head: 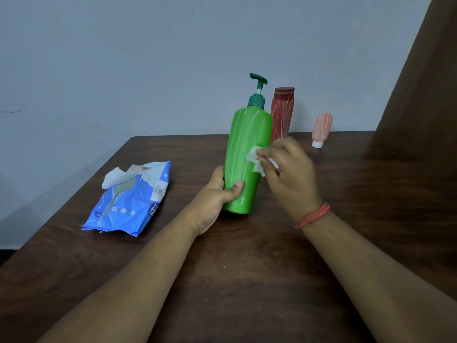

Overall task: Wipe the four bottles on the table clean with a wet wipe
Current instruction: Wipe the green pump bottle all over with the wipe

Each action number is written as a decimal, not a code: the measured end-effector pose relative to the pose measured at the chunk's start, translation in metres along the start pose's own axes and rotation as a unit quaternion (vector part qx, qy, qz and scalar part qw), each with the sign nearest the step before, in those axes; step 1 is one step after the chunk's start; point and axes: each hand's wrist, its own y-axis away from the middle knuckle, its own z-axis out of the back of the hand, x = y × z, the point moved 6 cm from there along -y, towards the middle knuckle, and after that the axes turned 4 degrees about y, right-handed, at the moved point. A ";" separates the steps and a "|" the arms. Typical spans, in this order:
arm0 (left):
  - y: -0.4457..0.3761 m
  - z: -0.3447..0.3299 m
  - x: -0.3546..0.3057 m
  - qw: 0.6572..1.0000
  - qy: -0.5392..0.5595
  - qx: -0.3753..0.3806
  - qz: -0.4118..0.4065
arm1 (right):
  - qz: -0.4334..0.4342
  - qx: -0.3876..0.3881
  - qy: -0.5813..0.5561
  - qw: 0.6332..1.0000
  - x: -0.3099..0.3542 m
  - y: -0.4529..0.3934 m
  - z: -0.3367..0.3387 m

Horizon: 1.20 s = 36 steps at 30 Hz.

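Observation:
A tall green pump bottle (pixel 248 144) with white streaks stands slightly tilted on the dark wooden table (pixel 247 268). My left hand (pixel 217 194) grips its lower part. My right hand (pixel 286 169) pinches a crumpled white wet wipe (pixel 256 160) and presses it against the bottle's right side. Behind the green bottle stands a red bottle (pixel 282 115) with white streaks, partly hidden. A small pink tube bottle (pixel 321 128) stands cap-down further right, near the wall. No fourth bottle is in view.
A blue pack of wet wipes (pixel 128 206) lies on the table to the left, with a wipe sticking out of its top. A brown panel (pixel 420 95) rises at the right side. The grey wall runs behind the table's far edge.

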 end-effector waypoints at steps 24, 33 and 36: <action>0.003 -0.004 -0.002 0.992 -0.126 0.028 -0.012 | -0.047 -0.095 0.001 0.994 -0.025 -0.013 0.030; 0.006 -0.010 -0.007 0.983 -0.174 0.053 -0.022 | -0.072 -0.147 -0.001 0.987 -0.027 -0.018 0.047; 0.007 -0.010 -0.008 0.981 -0.183 0.056 -0.027 | -0.030 -0.118 0.014 0.992 -0.016 -0.017 0.044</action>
